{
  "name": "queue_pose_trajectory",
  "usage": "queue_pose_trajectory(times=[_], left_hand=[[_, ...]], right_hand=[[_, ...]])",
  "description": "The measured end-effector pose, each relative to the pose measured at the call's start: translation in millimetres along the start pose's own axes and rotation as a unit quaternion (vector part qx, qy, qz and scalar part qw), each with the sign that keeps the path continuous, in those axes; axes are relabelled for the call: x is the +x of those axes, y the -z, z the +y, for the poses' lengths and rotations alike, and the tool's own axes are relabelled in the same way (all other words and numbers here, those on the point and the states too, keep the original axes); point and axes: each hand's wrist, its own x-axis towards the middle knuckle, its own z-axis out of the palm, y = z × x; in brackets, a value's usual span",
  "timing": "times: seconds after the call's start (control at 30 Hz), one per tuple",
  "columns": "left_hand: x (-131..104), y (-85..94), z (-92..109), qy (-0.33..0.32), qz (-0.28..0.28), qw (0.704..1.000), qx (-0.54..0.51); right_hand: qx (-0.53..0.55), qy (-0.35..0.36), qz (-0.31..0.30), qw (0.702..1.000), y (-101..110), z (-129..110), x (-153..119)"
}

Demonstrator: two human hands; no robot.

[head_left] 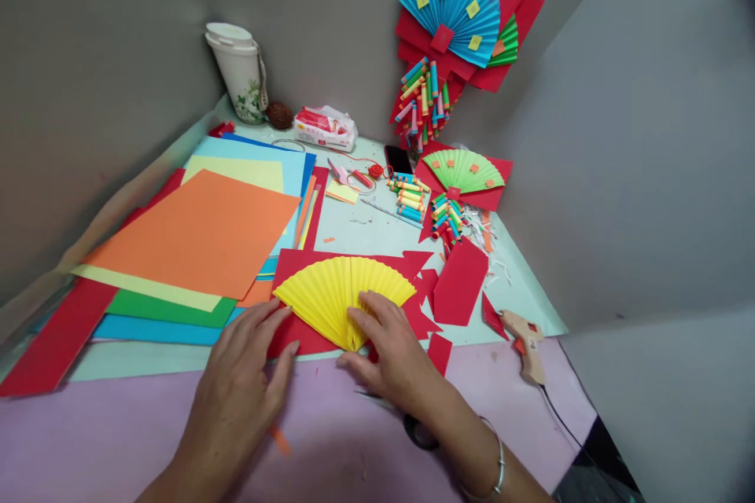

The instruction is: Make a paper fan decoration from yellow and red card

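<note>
A pleated yellow paper fan (318, 287) lies spread on a sheet of red paper (307, 342) near the table's front. My left hand (251, 354) rests at the fan's left corner, its fingers apart and the thumb stretched out. On the right half of the fan lies my right hand (392, 342), fingers spread over the pleats and thumb near the pointed base. Neither hand grips anything. Partly under my right wrist is a pair of scissors (420, 432) with black handles. Cut red paper pieces (461, 283) lie to the right of the fan.
Coloured paper sheets (200, 236) are stacked at left. A hot glue gun (524, 342) with a cord lies at right. Behind are paper rolls (409, 196), a green fan decoration (465, 170), a tissue pack (325, 128) and a white cup (239, 75). A blue fan decoration (454, 8) hangs on the wall.
</note>
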Motion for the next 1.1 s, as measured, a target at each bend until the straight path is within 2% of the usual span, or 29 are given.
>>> queue_pose_trajectory(times=[0.17,0.33,0.63,0.8,1.1], left_hand=[[2,-7.0,-4,-0.029,0.011,0.999,0.038],[2,-12.7,-3,-0.036,0.008,0.998,0.045],[5,-15.0,1,-0.05,0.015,0.997,0.052],[9,-15.4,3,-0.048,0.015,0.997,0.054],[7,-15.4,4,-0.048,0.018,0.998,0.043]], right_hand=[[-0.043,-0.088,0.084,0.992,11,20,-4],[-0.069,-0.132,0.075,0.986,12,35,-11],[-0.071,-0.11,0.045,0.99,3,31,-12],[-0.062,-0.096,0.061,0.992,7,31,-12],[-0.041,-0.028,0.03,0.998,8,22,-11]])
